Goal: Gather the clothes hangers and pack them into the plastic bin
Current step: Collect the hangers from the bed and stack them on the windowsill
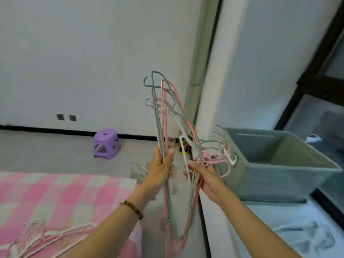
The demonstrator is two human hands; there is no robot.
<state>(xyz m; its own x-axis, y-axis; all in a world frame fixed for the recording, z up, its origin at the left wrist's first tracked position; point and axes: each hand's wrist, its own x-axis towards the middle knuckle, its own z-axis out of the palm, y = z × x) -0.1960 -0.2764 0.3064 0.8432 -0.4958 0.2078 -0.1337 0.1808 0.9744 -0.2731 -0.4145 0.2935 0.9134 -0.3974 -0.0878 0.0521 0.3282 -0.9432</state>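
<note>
by a pink checked bed [55, 192], left hand [159, 171], right hand [207, 176] gripping hangers [164, 116], grey bin [279, 175], white walls [74, 53]

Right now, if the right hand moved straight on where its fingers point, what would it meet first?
Probably the left hand. The right hand, gripping hangers, points its fingers up and left across a small gap toward it, though depth is hard to judge.
</note>
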